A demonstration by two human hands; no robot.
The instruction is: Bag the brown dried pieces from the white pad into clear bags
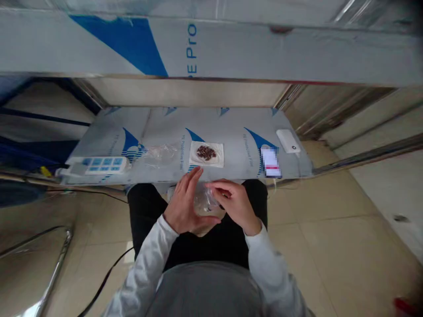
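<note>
Over my lap, just in front of the shelf edge, is a clear plastic bag (205,201) with a few small dark bits visible in it. My right hand (236,202) pinches the upper right part of this bag between thumb and fingers. At the bag's left side is my left hand (187,202), its fingers stretched up and its thumb spread away beneath; whether it touches the bag is unclear. Beyond the hands a white square sheet (194,162) lies on the shelf, bearing a heap of small dark brown pieces (206,152).
The film-covered metal shelf (158,169) holds a crumpled clear plastic wrapper (160,154), a power strip (104,165) at left, a phone (271,162) and a white device (288,141) at right. A metal ledge (231,53) overhangs it. A black cable (109,275) crosses the floor.
</note>
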